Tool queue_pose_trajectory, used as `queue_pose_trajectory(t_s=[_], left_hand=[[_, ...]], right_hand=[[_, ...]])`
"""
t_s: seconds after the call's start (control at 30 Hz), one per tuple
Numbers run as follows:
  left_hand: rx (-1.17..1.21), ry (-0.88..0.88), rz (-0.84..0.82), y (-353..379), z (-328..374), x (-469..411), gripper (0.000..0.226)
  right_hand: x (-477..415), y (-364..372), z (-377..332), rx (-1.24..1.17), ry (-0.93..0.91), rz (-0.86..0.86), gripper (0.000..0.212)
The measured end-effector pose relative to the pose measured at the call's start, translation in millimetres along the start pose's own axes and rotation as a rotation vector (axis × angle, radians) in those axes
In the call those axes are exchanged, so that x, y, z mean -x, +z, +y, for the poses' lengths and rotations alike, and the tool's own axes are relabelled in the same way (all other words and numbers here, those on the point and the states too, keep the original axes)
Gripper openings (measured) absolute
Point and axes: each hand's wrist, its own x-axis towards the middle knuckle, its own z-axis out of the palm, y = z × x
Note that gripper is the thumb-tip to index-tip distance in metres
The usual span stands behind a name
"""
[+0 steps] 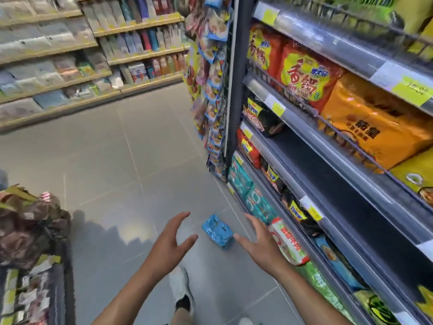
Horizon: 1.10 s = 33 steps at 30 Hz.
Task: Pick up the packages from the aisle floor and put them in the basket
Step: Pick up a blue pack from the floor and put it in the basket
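A blue multi-pack package lies on the grey aisle floor, close to the foot of the right-hand shelf. My left hand hovers just left of it with fingers spread and nothing in it. My right hand is just right of the package, also open and empty. Both hands are above the package and apart from it. At the left edge stands a dark basket holding several packages, piled above its rim.
A tall shelf unit full of noodle packs runs along the right. A rack of hanging snack bags stands at its far end. More shelves line the far left. My white shoe rests on the floor below my hands.
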Motion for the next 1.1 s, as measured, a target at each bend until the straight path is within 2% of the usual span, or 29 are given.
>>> queue_pose_trajectory(t_s=[0.2, 0.4, 0.6, 0.73, 0.83, 0.97, 1.1], left_hand=[[-0.116, 0.067, -0.244, -23, -44, -117, 0.062], [-0.191, 0.073, -0.385, -1, -108, -206, 0.065], [-0.249, 0.007, -0.480, 75, -197, -276, 0.068], [-0.277, 0.006, -0.479, 143, -269, -327, 0.073], [-0.272, -0.082, -0.471, 191, -319, -357, 0.074], [-0.295, -0.138, -0.521, 253, -382, -397, 0.074], [-0.339, -0.136, -0.507, 313, -436, -429, 0.070]], right_hand=[[-64, 34, -4, -0.153, 0.240, 0.094, 0.055], [-134, 69, 25, -0.264, 0.424, 0.081, 0.063], [-219, 122, 119, -0.328, 0.547, 0.127, 0.063], [-282, 163, 197, -0.407, 0.626, 0.147, 0.067], [-320, 196, 253, -0.461, 0.697, 0.179, 0.064], [-366, 238, 323, -0.537, 0.744, 0.151, 0.085], [-409, 267, 391, -0.659, 0.820, 0.182, 0.059]])
